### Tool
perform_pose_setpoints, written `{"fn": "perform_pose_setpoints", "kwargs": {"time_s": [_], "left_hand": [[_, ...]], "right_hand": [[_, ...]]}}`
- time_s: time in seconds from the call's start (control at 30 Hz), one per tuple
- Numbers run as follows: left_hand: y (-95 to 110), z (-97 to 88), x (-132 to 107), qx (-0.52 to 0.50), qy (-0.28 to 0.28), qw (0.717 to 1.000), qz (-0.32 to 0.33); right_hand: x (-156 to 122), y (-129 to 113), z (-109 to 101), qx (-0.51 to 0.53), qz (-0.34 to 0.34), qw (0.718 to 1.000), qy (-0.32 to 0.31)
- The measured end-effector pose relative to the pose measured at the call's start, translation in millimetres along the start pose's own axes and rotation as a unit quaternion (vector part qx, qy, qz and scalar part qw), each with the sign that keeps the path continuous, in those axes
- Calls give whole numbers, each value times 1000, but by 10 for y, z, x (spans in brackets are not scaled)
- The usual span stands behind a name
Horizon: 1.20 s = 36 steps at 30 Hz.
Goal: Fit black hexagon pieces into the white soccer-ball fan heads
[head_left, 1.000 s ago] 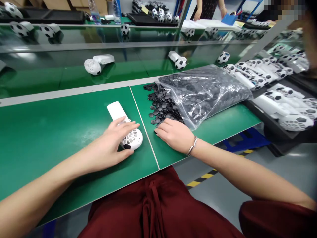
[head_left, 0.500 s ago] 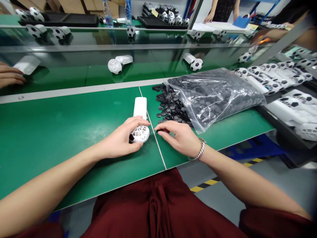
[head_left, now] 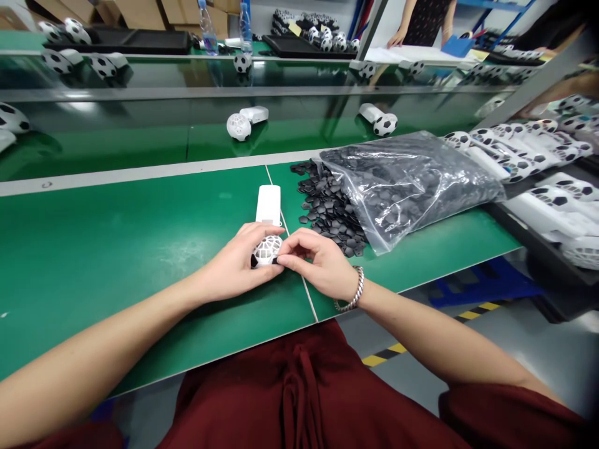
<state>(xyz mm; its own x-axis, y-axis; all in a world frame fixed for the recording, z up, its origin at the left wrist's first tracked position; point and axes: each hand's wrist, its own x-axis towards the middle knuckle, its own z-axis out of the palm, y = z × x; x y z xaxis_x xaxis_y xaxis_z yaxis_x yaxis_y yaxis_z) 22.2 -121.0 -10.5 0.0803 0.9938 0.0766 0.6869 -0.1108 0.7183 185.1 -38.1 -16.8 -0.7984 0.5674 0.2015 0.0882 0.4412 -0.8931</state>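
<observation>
A white hand-held fan (head_left: 267,218) with a football-shaped cage head lies on the green table (head_left: 116,243), handle pointing away from me. My left hand (head_left: 238,265) curls round the cage head and holds it down. My right hand (head_left: 314,259) pinches a small black piece against the right side of the head; the piece is mostly hidden by the fingertips. A loose heap of black hexagon pieces (head_left: 330,209) lies just right of the fan, spilling from a clear plastic bag (head_left: 407,181).
A black tray (head_left: 538,234) with several finished football fans sits at the right. More fans lie on the conveyor belt (head_left: 140,140) behind the table. Another person stands at the far back (head_left: 423,19). Water bottles stand on the far shelf.
My right hand left the heap of black pieces with one piece and came left to the fan's head. My left hand turned the fan so the handle points straight away.
</observation>
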Motion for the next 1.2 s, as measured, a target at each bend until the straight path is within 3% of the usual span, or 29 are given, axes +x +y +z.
{"fn": "perform_pose_setpoints", "kwargs": {"time_s": [0.3, 0.57, 0.63, 0.73, 0.8, 0.9, 1.03, 1.1, 1.2], "left_hand": [[-11, -48, -4, -48, -35, 998, -21], [30, -25, -23, -16, -35, 999, -6], [31, -19, -16, -9, -34, 999, -2], [21, -15, 0, -16, -24, 999, -27], [11, -17, 5, -22, -14, 999, -33], [-10, -36, 4, -21, -28, 999, -18], [-72, -114, 17, 11, -3, 1000, -23], [-126, -186, 29, 23, 9, 997, -71], [-220, -326, 39, 13, -37, 993, -115]], "right_hand": [[16, 99, 54, 112, 47, 992, -19], [2, 139, 87, 143, 64, 987, -27], [44, 178, -2, 96, 35, 994, -28], [194, 271, -236, -116, -15, 993, 27], [326, 338, -383, -275, -10, 961, 38], [487, 408, -492, -402, 39, 915, -15], [541, 427, -504, -423, 53, 903, -45], [514, 413, -510, -384, 57, 920, -53], [458, 350, -513, -290, 52, 953, -62]]}}
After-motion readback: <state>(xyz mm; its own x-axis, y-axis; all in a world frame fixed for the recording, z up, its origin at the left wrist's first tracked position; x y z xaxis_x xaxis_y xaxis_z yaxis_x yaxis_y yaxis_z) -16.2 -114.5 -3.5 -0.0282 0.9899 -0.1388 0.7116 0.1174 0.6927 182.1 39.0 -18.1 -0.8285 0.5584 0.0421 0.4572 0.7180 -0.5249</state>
